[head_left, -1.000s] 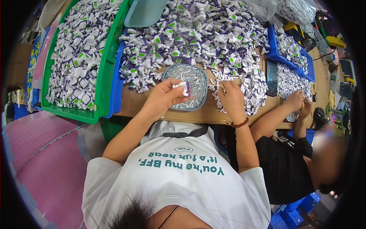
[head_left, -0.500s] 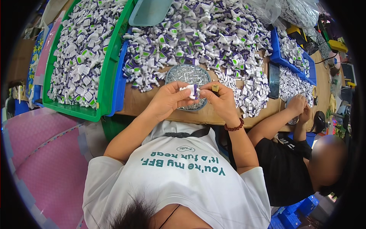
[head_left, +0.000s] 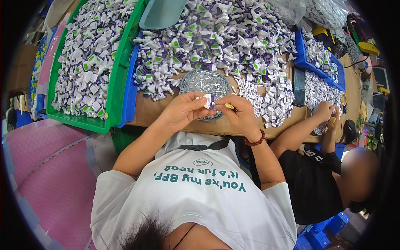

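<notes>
A deep green rectangular plastic tray [head_left: 117, 79] heaped with white-and-purple parts stands leftmost; then the left hand [head_left: 180, 112], pinching a small white-and-purple plastic piece [head_left: 209, 100] before a grey-blue bowl [head_left: 228, 86] of silvery metal pins. The right hand's [head_left: 240, 113] fingertips meet its right side (what they grip, I cannot tell), near small white plastic parts [head_left: 278, 102].

Pink covering [head_left: 50, 179] lower left, dark slab [head_left: 298, 86]
</notes>
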`<state>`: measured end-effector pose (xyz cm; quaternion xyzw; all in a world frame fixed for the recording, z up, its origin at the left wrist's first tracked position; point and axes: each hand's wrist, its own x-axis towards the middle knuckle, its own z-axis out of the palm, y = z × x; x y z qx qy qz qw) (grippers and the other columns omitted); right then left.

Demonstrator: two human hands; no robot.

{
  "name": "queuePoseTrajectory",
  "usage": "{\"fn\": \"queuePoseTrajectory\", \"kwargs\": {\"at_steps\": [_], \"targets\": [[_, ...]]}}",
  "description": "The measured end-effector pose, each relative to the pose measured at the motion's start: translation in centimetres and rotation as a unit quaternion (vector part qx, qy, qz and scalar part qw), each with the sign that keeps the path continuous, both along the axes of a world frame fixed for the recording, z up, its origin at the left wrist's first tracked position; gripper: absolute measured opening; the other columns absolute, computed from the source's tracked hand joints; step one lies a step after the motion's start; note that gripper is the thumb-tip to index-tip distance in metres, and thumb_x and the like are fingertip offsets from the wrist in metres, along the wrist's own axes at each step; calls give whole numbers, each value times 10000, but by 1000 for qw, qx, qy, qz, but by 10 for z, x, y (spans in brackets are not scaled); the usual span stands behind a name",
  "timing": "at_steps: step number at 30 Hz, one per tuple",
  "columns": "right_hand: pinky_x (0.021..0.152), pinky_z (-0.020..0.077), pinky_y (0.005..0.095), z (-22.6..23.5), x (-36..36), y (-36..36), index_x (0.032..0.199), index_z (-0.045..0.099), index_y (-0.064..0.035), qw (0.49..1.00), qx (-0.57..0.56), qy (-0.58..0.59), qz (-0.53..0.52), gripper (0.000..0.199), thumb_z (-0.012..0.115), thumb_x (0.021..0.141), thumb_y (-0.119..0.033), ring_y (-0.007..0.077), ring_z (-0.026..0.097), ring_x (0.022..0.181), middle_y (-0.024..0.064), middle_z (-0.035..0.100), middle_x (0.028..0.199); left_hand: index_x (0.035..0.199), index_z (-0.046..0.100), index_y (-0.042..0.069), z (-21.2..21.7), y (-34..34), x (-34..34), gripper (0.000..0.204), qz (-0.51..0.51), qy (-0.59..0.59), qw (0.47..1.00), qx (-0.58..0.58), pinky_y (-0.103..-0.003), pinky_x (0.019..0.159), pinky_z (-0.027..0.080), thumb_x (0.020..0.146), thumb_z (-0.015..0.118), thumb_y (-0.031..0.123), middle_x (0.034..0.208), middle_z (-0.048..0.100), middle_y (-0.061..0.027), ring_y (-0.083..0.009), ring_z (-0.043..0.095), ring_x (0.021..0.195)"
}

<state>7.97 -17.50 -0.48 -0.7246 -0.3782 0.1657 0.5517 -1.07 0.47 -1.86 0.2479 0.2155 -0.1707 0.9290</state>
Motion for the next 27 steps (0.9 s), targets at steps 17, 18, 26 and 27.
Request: {"fn": "queuePoseTrajectory", "kwargs": {"at_steps": [17,18,26,27], "targets": [[644,480,372,-23,70,-70,894,645,-36,853,-402,-270,-197,139,567,802,-104,297,603,758,127,632,858,1034,531,-17,4,-4,3,193,2,-37,981,192,-283,772,545,854,582,33,1009,596,-106,-188,625,875],[659,481,398,-26,78,-78,897,649,-49,808,-462,-304,-202,153,550,791,-99,317,596,798,131,626,862,1030,529,-17,4,-4,3,191,4,-39,981,191,-285,775,545,853,582,32,1010,595,-108,-193,627,874],[715,494,389,-42,101,-97,942,675,-205,772,-544,-288,-158,290,522,762,-38,308,566,900,119,594,918,1035,508,18,2,-4,1,178,-11,-57,976,210,-271,756,530,872,566,61,988,591,-97,-202,631,895],[707,497,391,-43,102,-96,925,673,-184,770,-547,-290,-155,254,532,761,-52,308,568,898,124,594,910,1036,508,19,1,-4,1,178,-10,-56,975,213,-270,754,530,872,565,60,987,591,-98,-203,631,897]]}}
